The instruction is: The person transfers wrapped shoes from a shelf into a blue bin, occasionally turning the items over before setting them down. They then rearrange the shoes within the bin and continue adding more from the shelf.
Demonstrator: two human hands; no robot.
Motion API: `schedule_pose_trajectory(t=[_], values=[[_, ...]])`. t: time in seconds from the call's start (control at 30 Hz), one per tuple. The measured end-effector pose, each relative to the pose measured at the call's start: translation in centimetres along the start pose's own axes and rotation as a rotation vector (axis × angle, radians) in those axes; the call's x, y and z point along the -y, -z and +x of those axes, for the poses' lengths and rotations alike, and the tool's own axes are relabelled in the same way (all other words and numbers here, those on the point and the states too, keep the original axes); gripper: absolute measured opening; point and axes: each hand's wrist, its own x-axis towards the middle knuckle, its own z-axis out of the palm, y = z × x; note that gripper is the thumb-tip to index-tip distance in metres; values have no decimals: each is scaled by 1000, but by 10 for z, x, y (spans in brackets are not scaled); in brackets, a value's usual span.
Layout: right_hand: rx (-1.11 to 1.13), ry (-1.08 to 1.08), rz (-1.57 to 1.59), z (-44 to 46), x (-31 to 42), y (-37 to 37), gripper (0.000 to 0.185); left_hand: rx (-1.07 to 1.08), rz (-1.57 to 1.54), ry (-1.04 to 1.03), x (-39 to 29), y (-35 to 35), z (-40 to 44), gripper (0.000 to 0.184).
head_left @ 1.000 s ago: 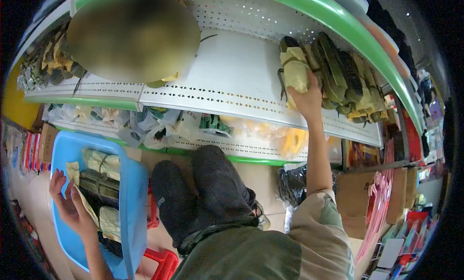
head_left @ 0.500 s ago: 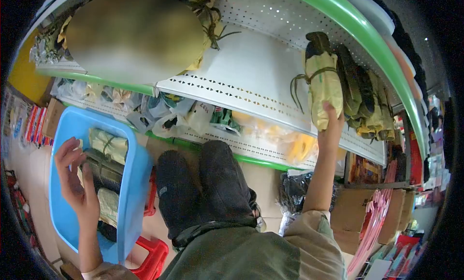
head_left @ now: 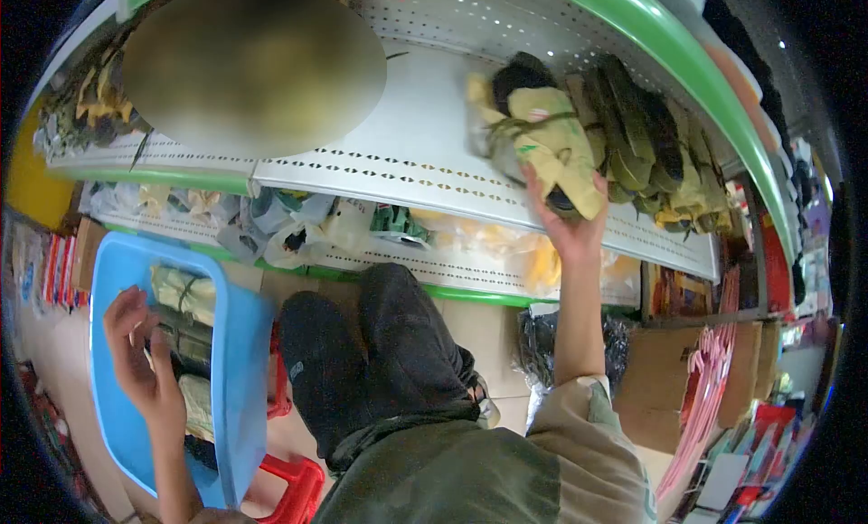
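Observation:
My right hand (head_left: 574, 221) grips the near end of a pair of dark shoes (head_left: 553, 149) wrapped in yellowish paper and tied round with a cord. The wrapped pair is slightly blurred and sits above the white shelf (head_left: 411, 126), to the left of a row of similar shoes (head_left: 637, 140). Over the blue tub (head_left: 242, 361) hovers my left hand (head_left: 145, 352), its fingers loosely curled and apart, holding nothing. Inside the tub lie several paper-wrapped bundles (head_left: 183, 293), partly hidden by that hand.
Bagged goods (head_left: 289, 221) fill the lower shelf. A red stool (head_left: 294, 483) stands beside the tub. On the right are a black plastic bag (head_left: 538, 343), a cardboard box (head_left: 655, 379) and pink hangers (head_left: 710, 370). A blurred oval hides the shelf's upper left.
My right hand has moved left along the shelf with the wrapped shoes, away from the row, and the bundle has turned. My left hand stays over the tub; the view has shifted slightly.

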Motion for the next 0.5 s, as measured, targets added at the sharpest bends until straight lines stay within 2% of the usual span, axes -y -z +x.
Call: schedule_pose_trajectory(t=[0.13, 0.23, 0.37, 0.43, 0.47, 0.5], values=[[142, -189, 106, 1, -33, -20, 69, 24, -13, 18, -10, -6, 3, 21], [123, -215, 78, -11, -70, -43, 75, 59, -50, 16, -15, -4, 4, 21], [189, -145, -192, -41, -114, -66, 78, 137, -210, 133, -26, 0, -1, 26], [236, -182, -311, -56, -131, -60, 81, 234, -480, 268, -32, 0, -2, 40], [281, -197, -364, -63, -141, -58, 83, 289, -495, 266, -38, -3, 0, 61], [360, -195, -397, -70, -156, -61, 84, 275, -666, 299, -44, -11, -1, 81]])
